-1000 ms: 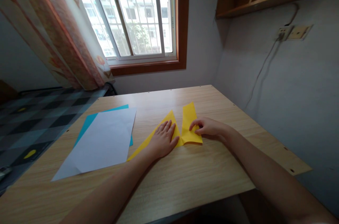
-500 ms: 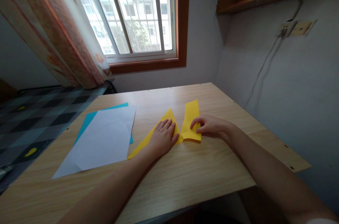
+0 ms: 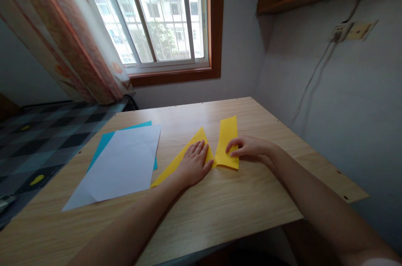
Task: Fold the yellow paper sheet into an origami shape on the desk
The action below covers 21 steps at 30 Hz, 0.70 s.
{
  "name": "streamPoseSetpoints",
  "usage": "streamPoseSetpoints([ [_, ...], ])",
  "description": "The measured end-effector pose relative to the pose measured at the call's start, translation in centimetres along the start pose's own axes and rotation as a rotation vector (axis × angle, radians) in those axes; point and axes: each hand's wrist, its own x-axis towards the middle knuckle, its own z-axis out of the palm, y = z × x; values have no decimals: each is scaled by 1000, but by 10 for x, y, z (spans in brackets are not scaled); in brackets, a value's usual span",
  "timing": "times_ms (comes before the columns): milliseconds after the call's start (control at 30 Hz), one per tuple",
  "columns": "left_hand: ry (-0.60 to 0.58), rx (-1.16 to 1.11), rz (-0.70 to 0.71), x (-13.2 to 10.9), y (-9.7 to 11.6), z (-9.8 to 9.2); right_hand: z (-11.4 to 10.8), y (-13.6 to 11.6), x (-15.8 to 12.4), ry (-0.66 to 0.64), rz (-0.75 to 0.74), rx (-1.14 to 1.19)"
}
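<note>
While a checked cloth [image 3: 84,127] spreads along the left, dark squares among blue-grey ones, a flowered curtain [image 3: 78,40] hangs above it, its hem near the back left corner of the desk [image 3: 226,211]. On the desk's left part lies a white sheet [image 3: 125,165], set askew over a blue sheet [image 3: 106,142] that shows at its left, back and right edges. Behind the desk is a window [image 3: 169,35] in a red-brown frame. Right of the white sheet, at mid-desk, a yellow triangle [image 3: 180,162] points away from the person. The left hand [image 3: 194,163] lies palm down on it, grip opened out flat, holding nothing between the fingers. Just beside, a yellow strip [image 3: 228,130] stretches toward the back, its near left corner meeting the triangle's; whether they are joined there I cannot tell. At the strip's right edge the right hand [image 3: 243,147] has its grip curled, thumb and fingers on the paper; whether it is pinched is unclear. Farther right, a shelf [image 3: 282,4] juts from the wall, a cord [image 3: 303,99] trailing from the socket [image 3: 343,31] beneath.
</note>
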Motion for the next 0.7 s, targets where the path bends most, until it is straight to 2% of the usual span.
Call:
streamPoseSetpoints([
  [300,-45,-2,-18,0,2,-5,-5,2,0,-130,-7,-22],
  [700,-8,-8,-11,1,1,0,-8,0,-3,-162,-26,-2],
])
